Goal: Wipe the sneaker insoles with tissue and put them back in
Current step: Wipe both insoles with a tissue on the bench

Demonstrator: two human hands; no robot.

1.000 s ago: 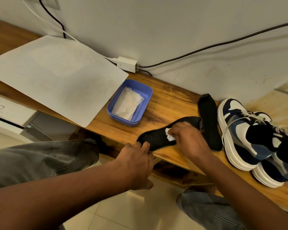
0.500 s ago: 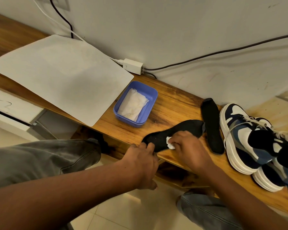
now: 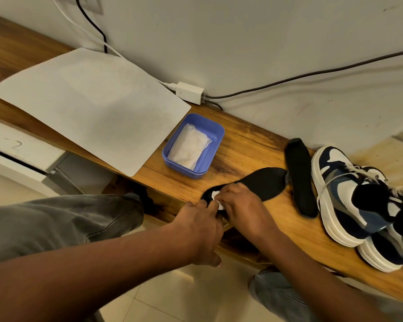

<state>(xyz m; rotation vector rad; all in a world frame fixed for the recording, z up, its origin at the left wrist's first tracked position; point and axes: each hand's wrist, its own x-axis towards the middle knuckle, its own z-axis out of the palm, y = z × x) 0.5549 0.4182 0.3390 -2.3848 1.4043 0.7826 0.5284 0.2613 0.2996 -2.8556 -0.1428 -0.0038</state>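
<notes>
Two black insoles, two sneakers (image 3: 349, 196). Left hand (image 3: 200, 228) grips the near insole (image 3: 263, 182), lying left-right; right hand (image 3: 240, 205) pinches tissue (image 3: 215, 194) on it. The far insole (image 3: 299, 177) points toward the wall.

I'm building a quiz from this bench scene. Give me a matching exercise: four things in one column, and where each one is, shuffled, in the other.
Things:
1. folded white tissue pad
2. crumpled white tissue wad
3. flat black foam insole
4. white plastic power adapter

Places:
A. lying beside the navy-and-white sneaker
B. against the wall
C. inside the blue plastic tub
D. under the right hand

Pairs: 1-C, 2-D, 3-A, 4-B
</notes>
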